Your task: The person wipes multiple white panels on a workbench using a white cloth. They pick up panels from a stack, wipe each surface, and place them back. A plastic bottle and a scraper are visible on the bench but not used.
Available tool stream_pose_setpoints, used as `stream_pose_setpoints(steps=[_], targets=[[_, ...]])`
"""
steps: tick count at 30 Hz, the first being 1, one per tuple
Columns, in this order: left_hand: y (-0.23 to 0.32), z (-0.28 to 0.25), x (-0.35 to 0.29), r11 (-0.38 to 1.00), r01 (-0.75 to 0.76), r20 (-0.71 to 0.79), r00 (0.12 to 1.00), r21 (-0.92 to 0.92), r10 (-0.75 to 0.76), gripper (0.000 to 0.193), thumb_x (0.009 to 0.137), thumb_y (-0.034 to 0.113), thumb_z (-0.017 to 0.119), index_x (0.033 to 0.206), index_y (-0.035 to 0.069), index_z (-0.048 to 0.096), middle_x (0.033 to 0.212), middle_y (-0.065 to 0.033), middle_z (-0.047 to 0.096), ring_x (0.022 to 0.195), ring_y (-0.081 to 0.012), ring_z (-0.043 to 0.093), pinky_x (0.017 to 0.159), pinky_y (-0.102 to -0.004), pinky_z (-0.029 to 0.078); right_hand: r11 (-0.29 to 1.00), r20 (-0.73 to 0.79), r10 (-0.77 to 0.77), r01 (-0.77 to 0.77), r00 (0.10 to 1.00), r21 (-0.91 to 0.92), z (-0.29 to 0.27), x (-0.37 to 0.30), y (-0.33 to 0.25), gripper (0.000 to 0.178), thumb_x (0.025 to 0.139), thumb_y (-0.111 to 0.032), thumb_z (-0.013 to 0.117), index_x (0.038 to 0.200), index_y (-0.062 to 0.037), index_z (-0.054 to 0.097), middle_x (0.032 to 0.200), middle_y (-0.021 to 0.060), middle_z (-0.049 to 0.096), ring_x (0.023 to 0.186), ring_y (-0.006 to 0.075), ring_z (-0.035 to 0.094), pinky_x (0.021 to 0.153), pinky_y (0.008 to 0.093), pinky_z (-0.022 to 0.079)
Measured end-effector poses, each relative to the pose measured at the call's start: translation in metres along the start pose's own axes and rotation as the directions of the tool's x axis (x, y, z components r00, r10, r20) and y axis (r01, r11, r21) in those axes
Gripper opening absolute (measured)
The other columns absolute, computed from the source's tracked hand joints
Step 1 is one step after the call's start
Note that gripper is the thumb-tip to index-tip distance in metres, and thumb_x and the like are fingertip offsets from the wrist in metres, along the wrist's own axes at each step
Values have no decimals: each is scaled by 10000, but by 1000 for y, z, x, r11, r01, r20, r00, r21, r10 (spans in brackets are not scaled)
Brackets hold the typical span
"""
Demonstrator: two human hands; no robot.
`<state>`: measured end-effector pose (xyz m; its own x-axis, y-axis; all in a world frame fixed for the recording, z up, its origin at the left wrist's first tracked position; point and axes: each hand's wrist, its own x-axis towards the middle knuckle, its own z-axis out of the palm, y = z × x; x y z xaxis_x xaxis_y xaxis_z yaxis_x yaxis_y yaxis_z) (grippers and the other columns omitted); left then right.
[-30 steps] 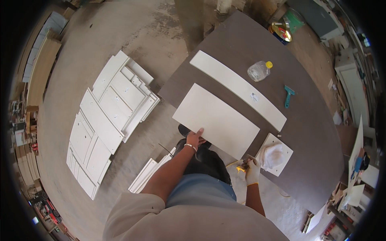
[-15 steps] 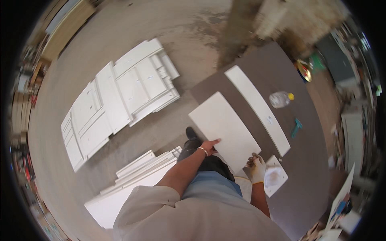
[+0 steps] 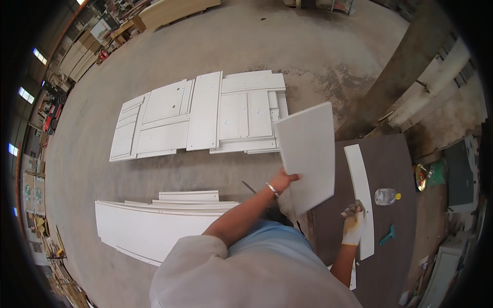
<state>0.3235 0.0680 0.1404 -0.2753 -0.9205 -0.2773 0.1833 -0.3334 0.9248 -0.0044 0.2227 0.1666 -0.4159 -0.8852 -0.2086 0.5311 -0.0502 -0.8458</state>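
The left hand (image 3: 281, 184) grips one white rectangular panel (image 3: 310, 154) by its left edge, thumb on top, fingers hidden behind; the board stretches right and ahead. The gloved right hand (image 3: 353, 220) curls over one long white strip (image 3: 354, 159): contents, perhaps nothing, can't tell. One bottle (image 3: 386, 197), one scraper (image 3: 388, 235) on the tabletop (image 3: 382, 159); two board stacks (image 3: 204, 110) on the floor (image 3: 215, 177).

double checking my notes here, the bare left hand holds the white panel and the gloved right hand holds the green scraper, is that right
Not quite: the gloved right hand does not hold the green scraper, which lies on the brown table, apart from that hand, as the head view shows. The bare left hand does hold the white panel.
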Motion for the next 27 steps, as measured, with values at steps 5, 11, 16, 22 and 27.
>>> stream_pose_setpoints(steps=[5, 11, 16, 22, 27], targets=[[65, -67, -43, 842, -324, -91, 913, 432, 398, 323, 951, 137, 815, 1240, 9, 746, 1151, -110, 795, 1054, -239, 727, 963, -401, 565, 998, 110, 6, -14, 994, 67, 58, 1, -13, 403, 1048, -298, 703, 1323, -7, 659, 1026, 120, 700, 836, 248, 681, 707, 410, 584], [93, -99, -109, 675, -228, -127, 892, 702, 434, 349, 956, 211, 807, 1235, 13, 739, 1119, -166, 789, 1031, -328, 748, 895, -430, 581, 990, 230, 18, -49, 973, 134, 112, -6, -32, 429, 1025, -295, 741, 1320, 10, 678, 1016, 138, 716, 844, 275, 703, 733, 439, 605], [98, -96, -145, 287, -220, 65, 882, 932, 466, 338, 968, 187, 783, 1256, 15, 740, 1178, -194, 780, 1070, -335, 754, 910, -403, 585, 983, 330, 12, -71, 944, 168, 140, 0, -51, 427, 1017, -267, 742, 1301, 44, 677, 1004, 179, 717, 847, 298, 710, 734, 436, 603], [119, -61, -151, 613, -338, -100, 817, 715, 567, 321, 946, 113, 772, 1256, 30, 756, 1239, -177, 779, 1083, -334, 771, 943, -400, 604, 984, 425, -4, -72, 905, 164, 167, 7, -74, 430, 1023, -272, 729, 1294, 58, 674, 998, 201, 711, 854, 306, 710, 752, 438, 596], [127, -64, -127, 697, -415, -51, 838, 584, 543, 344, 1001, 55, 674, 1338, 7, 723, 1351, -201, 747, 1259, -312, 721, 1108, -402, 538, 984, 433, -33, -47, 901, 172, 183, 12, -83, 429, 1031, -282, 716, 1295, 54, 674, 1004, 198, 711, 872, 310, 711, 755, 446, 596]])
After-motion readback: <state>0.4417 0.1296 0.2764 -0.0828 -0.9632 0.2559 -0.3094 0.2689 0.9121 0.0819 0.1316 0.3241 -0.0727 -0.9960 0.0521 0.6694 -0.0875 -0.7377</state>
